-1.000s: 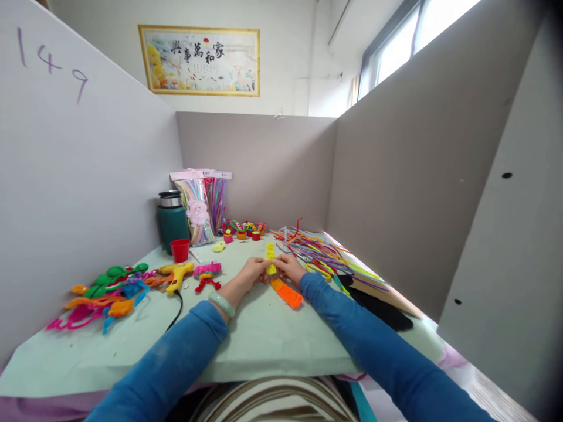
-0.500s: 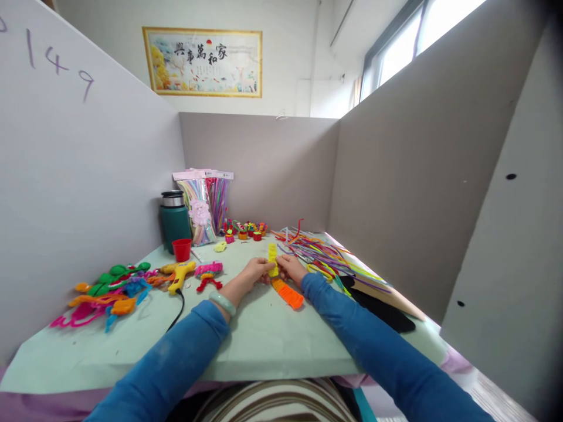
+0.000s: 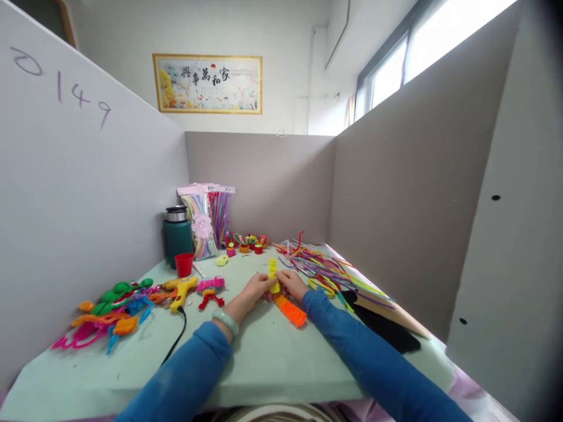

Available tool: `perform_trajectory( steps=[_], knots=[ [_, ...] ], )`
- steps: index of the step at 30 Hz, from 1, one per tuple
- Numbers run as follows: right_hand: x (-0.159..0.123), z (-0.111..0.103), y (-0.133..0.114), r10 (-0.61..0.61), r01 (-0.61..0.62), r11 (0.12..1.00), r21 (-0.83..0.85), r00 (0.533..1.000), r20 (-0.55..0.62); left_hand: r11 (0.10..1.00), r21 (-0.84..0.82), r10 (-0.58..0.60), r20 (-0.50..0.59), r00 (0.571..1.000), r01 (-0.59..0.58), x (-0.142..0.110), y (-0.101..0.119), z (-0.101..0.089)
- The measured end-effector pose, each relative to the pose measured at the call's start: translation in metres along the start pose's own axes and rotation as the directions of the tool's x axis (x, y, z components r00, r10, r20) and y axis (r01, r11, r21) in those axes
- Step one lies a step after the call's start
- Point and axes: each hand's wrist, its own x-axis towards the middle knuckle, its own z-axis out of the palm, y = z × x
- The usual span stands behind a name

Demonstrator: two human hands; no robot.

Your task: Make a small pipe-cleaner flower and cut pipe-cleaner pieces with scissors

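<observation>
A strip of bent pipe cleaner, yellow at its upper part (image 3: 273, 268) and orange at its lower end (image 3: 292, 312), runs between my two hands above the table. My left hand (image 3: 257, 288) pinches the yellow part from the left, fingers closed. From the right, my right hand (image 3: 292, 284) grips the same yellow part, fingertips pressed against it. The orange end slants down to the right, below the hands. Parts of the fingers behind the strip are hidden.
Left on the table (image 3: 281, 375) are a yellow glue gun (image 3: 182, 291), a red cup (image 3: 184, 265), a green bottle (image 3: 177, 237) and a pile of colourful pipe-cleaner pieces (image 3: 116, 310). Loose pipe cleaners (image 3: 325, 264), yellow-handled scissors (image 3: 322, 286) and a black flat object (image 3: 387, 328) lie right.
The whole view has tilted upward, so everything sits lower in the picture. Both hands keep their hold on the yellow part of the strip.
</observation>
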Motion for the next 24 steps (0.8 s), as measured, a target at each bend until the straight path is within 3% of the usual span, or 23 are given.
perform_trajectory(
  steps=[5, 10, 14, 18, 22, 24],
  knots=[
    [0.003, 0.001, 0.001, -0.023, 0.023, 0.998, -0.057, 1.000, 0.000, 0.994, -0.101, 0.036, 0.026, 0.999, -0.034, 0.001, -0.002, -0.004],
    [-0.002, 0.001, -0.002, -0.016, 0.016, 0.999, -0.039, 1.000, 0.002, 0.999, 0.035, 0.039, 0.021, 0.999, -0.040, -0.002, 0.001, 0.000],
    [-0.005, 0.002, -0.004, -0.022, 0.021, 1.000, -0.011, 0.999, -0.024, 0.999, 0.050, -0.006, -0.016, 1.000, 0.007, -0.004, 0.007, 0.004],
    [-0.001, 0.003, -0.012, -0.048, 0.053, 0.998, 0.036, 0.990, -0.129, 0.998, 0.043, -0.041, -0.033, 0.999, 0.042, -0.005, 0.009, 0.004],
    [-0.003, -0.022, -0.048, -0.162, 0.148, 0.986, -0.074, 0.955, -0.249, 0.998, 0.064, -0.021, -0.006, 1.000, 0.021, -0.004, 0.006, 0.004],
    [-0.019, -0.053, -0.079, -0.233, 0.187, 0.953, -0.239, 0.955, -0.184, 0.997, 0.068, -0.024, 0.006, 1.000, 0.024, -0.003, 0.006, 0.004]
  ],
)
